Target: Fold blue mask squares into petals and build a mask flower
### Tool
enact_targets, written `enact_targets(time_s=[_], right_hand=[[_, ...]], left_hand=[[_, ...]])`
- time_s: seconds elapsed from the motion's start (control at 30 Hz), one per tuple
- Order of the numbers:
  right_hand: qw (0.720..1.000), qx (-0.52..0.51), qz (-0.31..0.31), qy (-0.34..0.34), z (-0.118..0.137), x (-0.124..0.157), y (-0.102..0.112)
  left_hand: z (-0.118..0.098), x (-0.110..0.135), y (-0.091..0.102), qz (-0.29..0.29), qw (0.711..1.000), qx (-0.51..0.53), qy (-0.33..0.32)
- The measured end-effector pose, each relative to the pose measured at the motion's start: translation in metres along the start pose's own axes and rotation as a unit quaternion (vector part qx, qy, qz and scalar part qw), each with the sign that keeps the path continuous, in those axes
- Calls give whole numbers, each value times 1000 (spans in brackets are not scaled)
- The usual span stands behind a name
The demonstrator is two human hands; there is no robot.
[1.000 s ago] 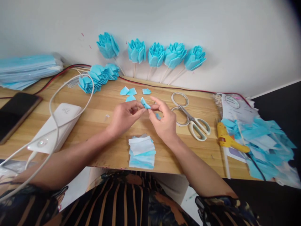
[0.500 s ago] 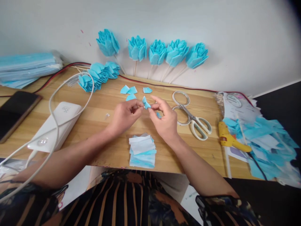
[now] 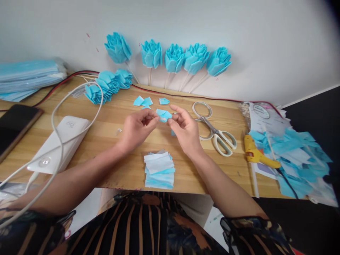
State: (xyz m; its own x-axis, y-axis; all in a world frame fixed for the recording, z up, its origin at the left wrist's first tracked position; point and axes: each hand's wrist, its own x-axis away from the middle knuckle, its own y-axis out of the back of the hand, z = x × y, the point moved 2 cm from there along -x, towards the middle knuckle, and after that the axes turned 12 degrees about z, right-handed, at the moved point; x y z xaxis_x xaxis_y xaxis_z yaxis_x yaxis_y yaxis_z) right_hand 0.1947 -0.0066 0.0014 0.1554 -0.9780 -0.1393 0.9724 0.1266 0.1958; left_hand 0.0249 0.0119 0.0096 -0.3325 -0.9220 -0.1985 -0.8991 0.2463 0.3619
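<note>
Between my two hands is a small folded piece of blue fabric (image 3: 164, 115), held up above the table. My left hand (image 3: 137, 129) pinches its left end between thumb and fingers. At the right end, the thumb and finger of my right hand (image 3: 185, 131) grip it, the index finger raised. Just behind lie several folded blue petals (image 3: 143, 101) and one more blue petal (image 3: 164, 101) apart from them. A stack of blue and white fabric pieces (image 3: 159, 170) lies nearer to me, below my hands. Part of another blue piece shows beside my right fingers.
Scissors (image 3: 224, 141) and tape rolls (image 3: 203, 109) lie right of my hands. Further right are a yellow glue gun (image 3: 259, 154) and blue scraps (image 3: 302, 156). Blue fabric flowers (image 3: 174, 58) lean on the wall. A power bank (image 3: 60, 143), its white cable and a phone (image 3: 18, 125) are left.
The blue piece was narrow and bunched between my fingers; now it is spread wider and flatter. My hands have moved slightly, and the whole view has shifted a little.
</note>
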Motion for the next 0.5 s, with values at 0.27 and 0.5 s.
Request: enact_targets(time_s=[0.27, 0.5], right_hand=[[999, -42, 16, -22, -3, -1, 0], [997, -42, 64, -30, 0, 0, 1]], left_hand=[[3, -8, 5, 64, 989, 121, 59], [8, -7, 1, 112, 981, 142, 74]])
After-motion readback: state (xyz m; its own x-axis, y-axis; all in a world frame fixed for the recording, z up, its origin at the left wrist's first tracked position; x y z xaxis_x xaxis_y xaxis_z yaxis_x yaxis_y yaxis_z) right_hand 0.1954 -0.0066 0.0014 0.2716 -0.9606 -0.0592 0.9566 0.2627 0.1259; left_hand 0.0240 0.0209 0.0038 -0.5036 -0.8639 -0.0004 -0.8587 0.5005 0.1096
